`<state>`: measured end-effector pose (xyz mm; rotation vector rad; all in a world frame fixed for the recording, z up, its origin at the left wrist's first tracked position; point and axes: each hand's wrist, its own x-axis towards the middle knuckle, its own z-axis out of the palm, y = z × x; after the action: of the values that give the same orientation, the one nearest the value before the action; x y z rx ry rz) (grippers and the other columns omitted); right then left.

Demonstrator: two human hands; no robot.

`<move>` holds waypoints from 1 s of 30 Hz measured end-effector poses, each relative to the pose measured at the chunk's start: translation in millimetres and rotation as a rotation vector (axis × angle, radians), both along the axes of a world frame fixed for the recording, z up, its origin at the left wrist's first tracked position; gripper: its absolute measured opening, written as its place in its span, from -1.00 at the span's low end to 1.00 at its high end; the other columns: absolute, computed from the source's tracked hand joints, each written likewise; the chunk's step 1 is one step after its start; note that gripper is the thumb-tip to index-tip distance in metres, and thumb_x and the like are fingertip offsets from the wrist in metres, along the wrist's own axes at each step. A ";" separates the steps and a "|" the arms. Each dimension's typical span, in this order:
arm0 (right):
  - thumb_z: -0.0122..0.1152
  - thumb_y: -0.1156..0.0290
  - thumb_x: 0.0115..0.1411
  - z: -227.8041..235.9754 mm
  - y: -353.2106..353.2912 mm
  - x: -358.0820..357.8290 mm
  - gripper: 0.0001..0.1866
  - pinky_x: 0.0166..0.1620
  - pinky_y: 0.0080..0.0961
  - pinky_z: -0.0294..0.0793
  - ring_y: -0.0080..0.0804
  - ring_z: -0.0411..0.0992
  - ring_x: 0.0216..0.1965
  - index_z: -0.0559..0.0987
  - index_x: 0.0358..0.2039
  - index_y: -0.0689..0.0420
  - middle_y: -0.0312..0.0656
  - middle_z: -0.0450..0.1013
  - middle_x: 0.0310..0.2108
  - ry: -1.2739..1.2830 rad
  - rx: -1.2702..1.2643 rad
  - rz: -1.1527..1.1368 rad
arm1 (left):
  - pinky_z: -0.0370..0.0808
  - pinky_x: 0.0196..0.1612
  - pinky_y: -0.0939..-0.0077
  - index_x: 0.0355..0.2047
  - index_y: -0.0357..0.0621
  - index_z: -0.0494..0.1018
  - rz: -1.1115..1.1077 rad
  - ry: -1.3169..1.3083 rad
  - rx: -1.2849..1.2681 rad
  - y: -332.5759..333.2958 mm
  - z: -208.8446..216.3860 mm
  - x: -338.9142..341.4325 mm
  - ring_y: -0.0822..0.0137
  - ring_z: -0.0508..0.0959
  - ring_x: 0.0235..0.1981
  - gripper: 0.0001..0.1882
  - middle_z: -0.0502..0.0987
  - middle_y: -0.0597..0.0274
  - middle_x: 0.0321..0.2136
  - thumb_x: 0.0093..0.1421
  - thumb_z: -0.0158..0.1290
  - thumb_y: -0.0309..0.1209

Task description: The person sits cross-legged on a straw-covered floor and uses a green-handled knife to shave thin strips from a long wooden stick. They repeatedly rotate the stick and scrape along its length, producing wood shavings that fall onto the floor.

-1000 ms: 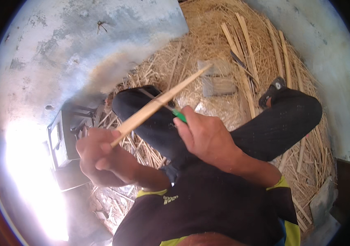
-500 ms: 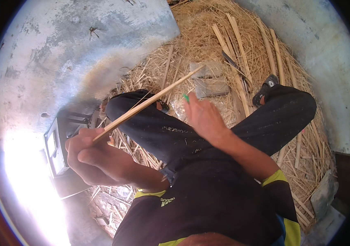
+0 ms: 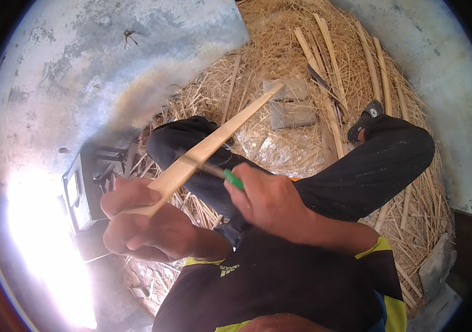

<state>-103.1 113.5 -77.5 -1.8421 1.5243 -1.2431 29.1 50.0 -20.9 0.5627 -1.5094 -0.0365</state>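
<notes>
Head view: the left hand (image 3: 147, 224) is clamping its fingers and thumb around the near, broad end of a long, flat, pale wooden strip (image 3: 214, 143). The strip is slanting up and away to the right, narrowing toward its far tip, and is passing above the left leg of the black cloth trousers (image 3: 379, 166). The right hand (image 3: 272, 202) is closing firmly around a small knife with a bright green handle (image 3: 233, 180), and its slim metal blade, slightly blurred, is meeting the strip's lower half from the right. The two hands are staying apart, with the knife blade and a length of strip lying between them.

The person is sitting with both knees bent outward. Beyond the strip's tip, two grey rectangular blocks (image 3: 293, 116) are resting on a thick spread of straw-coloured shavings (image 3: 269, 41). To their right, a dark, slender tool (image 3: 319, 76) is lying among long, pale wooden lengths (image 3: 334, 61), near a foot in a dark sandal (image 3: 371, 110). A mottled blue-grey wall (image 3: 81, 66) is rising on the left.
</notes>
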 end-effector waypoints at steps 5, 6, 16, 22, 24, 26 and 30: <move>0.06 0.34 0.25 -2.3 -12.6 0.0 -0.79 -0.62 -0.22 0.36 -0.06 0.40 -0.69 0.36 -0.40 0.23 -0.04 0.35 -0.73 0.063 0.039 -0.051 | 0.28 -0.39 0.45 -0.32 -0.11 0.19 0.171 0.051 0.054 2.0 -0.7 4.7 0.35 0.27 -0.53 -0.72 0.30 0.12 -0.52 0.39 -0.33 -0.17; 0.06 0.34 0.25 2.8 -10.1 3.3 -0.78 -0.63 -0.22 0.35 -0.05 0.40 -0.70 0.36 -0.40 0.23 -0.04 0.34 -0.75 0.012 -0.005 -0.021 | 0.27 -0.39 0.44 -0.31 -0.13 0.18 0.134 0.040 0.047 4.1 -1.4 4.6 0.34 0.27 -0.53 -0.72 0.30 0.11 -0.52 0.39 -0.33 -0.18; 0.04 0.34 0.26 -4.7 -13.1 -0.1 -0.78 -0.61 -0.19 0.37 -0.03 0.39 -0.70 0.36 -0.39 0.25 -0.02 0.35 -0.74 0.125 -0.029 -0.072 | 0.27 -0.39 0.38 -0.35 -0.16 0.17 0.058 0.043 0.026 3.5 -1.8 5.5 0.35 0.25 -0.55 -0.69 0.29 0.10 -0.54 0.40 -0.33 -0.18; 0.03 0.36 0.27 -22.4 -29.6 -9.0 -0.80 -0.62 -0.19 0.36 -0.05 0.40 -0.70 0.36 -0.37 0.24 -0.02 0.36 -0.72 0.185 0.128 -0.134 | 0.28 -0.45 0.50 -0.36 -0.26 0.22 0.201 0.139 0.059 -2.7 1.9 0.8 0.32 0.32 -0.53 -0.67 0.30 0.10 -0.52 0.39 -0.28 -0.22; 0.02 0.36 0.27 -18.2 -29.2 -4.6 -0.80 -0.60 -0.17 0.37 -0.04 0.42 -0.68 0.35 -0.35 0.24 0.00 0.37 -0.73 0.140 0.123 -0.074 | 0.28 -0.48 0.54 -0.35 -0.30 0.24 0.229 0.175 0.087 -0.6 2.0 2.7 0.32 0.34 -0.52 -0.67 0.30 0.09 -0.52 0.39 -0.26 -0.24; 0.01 0.34 0.28 -17.9 -24.9 0.4 -0.79 -0.59 -0.15 0.38 -0.01 0.43 -0.66 0.35 -0.34 0.25 0.02 0.38 -0.72 0.139 0.090 -0.070 | 0.27 -0.50 0.55 -0.34 -0.33 0.26 0.250 0.184 0.105 6.9 1.2 0.8 0.32 0.35 -0.52 -0.68 0.30 0.08 -0.52 0.39 -0.26 -0.27; 0.01 0.30 0.27 -65.4 -43.4 -33.6 -0.73 -0.56 -0.09 0.38 0.07 0.43 -0.63 0.37 -0.28 0.30 0.08 0.38 -0.72 0.258 0.274 -0.222 | 0.30 -0.61 0.74 -0.33 -0.30 0.35 0.211 0.129 0.042 2.6 1.1 2.3 0.46 0.40 -0.55 -0.64 0.39 0.18 -0.51 0.38 -0.21 -0.21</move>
<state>-136.6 70.1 -142.8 -1.7388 1.9748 -0.8536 31.4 52.6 -19.8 0.7379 -1.3201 0.0580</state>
